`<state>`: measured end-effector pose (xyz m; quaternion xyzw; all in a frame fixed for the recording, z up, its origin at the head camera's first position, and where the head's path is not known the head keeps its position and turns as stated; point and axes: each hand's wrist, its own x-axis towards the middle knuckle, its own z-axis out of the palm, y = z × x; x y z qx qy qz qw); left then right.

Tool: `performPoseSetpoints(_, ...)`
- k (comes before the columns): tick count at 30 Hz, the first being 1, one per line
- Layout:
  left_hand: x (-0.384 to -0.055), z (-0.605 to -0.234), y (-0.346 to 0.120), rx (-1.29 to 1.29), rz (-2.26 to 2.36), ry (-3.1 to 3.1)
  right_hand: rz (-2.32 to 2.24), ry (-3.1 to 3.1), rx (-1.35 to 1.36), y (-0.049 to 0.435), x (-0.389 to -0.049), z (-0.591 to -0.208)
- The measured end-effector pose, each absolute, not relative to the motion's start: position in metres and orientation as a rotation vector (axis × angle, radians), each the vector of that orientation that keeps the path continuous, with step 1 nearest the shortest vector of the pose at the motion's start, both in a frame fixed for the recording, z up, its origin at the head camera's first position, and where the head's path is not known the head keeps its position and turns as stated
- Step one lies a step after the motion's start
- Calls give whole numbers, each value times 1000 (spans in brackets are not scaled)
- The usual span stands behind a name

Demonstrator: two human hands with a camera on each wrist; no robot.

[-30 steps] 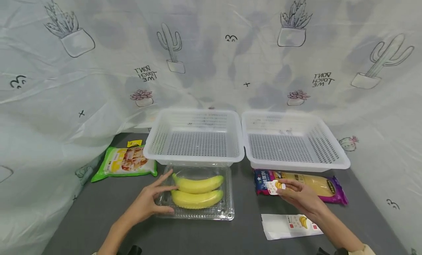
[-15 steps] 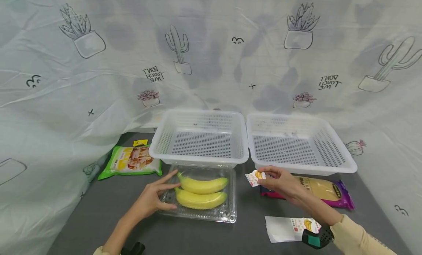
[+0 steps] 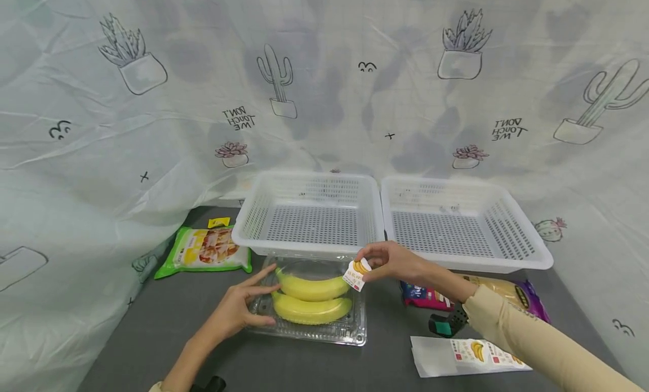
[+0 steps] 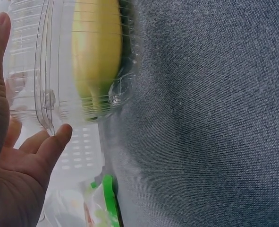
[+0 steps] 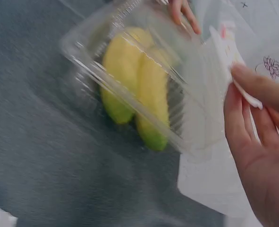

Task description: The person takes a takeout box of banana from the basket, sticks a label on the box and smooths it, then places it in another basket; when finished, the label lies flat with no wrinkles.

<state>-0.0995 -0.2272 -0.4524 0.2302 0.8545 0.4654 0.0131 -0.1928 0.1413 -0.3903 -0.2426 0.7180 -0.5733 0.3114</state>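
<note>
A clear plastic clamshell box [image 3: 350, 338] with two bananas [image 3: 311, 310] inside lies on the dark table in the head view. My left hand [image 3: 235, 308] rests against its left side, thumb and fingers spread and fairly straight, touching the plastic. The left wrist view has the left fingers [image 4: 56, 144] along the box's side wall. Above the box's right edge, my right hand [image 3: 387, 262] pinches a small white sticker [image 3: 357, 275] printed with bananas. From the right wrist view, the sticker [image 5: 229, 52] is held edge-on between thumb and fingers, apart from the lid.
Two white perforated baskets [image 3: 309, 248] stand side by side behind the box. A green-edged food bag [image 3: 208, 251] and a small yellow packet [image 3: 219, 222] lie left. A purple noodle pack [image 3: 532, 302] is partly behind the right arm. A sticker strip [image 3: 436, 355] lies in front.
My right hand has carried the sticker left from over the noodle pack to the box's right edge. My left hand stays on the box. The head view has shifted slightly.
</note>
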Motion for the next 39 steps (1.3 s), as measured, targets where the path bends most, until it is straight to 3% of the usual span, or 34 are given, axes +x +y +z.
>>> performPoseSetpoints(15, -101, -452, -226, 731, 1433, 2664, -1307, 1753, -916, 93, -228, -386)
performPoseSetpoints(39, -99, -454, -226, 706, 1440, 2670, -1106, 1814, -1084, 42, -225, -395)
